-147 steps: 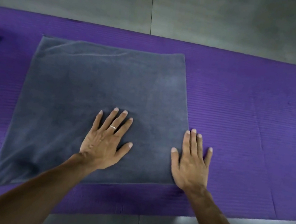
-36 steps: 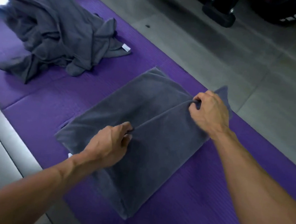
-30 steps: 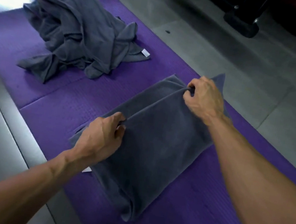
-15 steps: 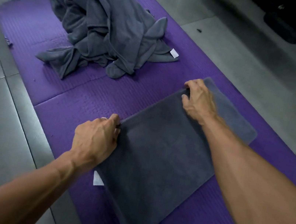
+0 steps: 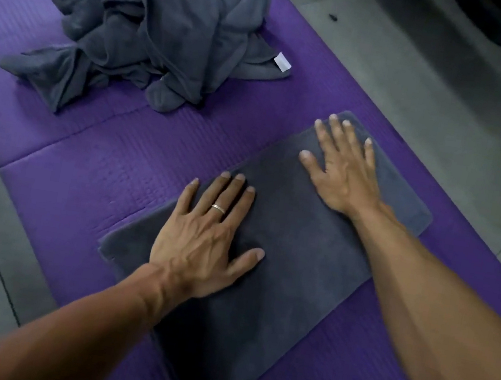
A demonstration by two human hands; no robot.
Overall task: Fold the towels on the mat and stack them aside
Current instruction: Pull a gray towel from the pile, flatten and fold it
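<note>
A grey towel [image 5: 290, 262] lies folded into a rectangle on the purple mat [image 5: 89, 164]. My left hand [image 5: 206, 235] presses flat on its near-left part, fingers straight and spread, a ring on one finger. My right hand [image 5: 344, 168] lies flat on the towel's far end, fingers spread toward its far edge. A lower layer of the towel sticks out past the top fold at the far right. A heap of crumpled grey towels [image 5: 138, 17] sits on the mat at the upper left, with a white tag [image 5: 282, 62] showing.
Grey tiled floor [image 5: 453, 100] surrounds the mat on the right and on the left. A dark object [image 5: 486, 17] stands on the floor at the top right. Bare mat lies between the heap and the folded towel.
Both hands have let go of the towel's folded edge and now lie flat on top of it. Over the earlier frames the towel was folded over to the left.
</note>
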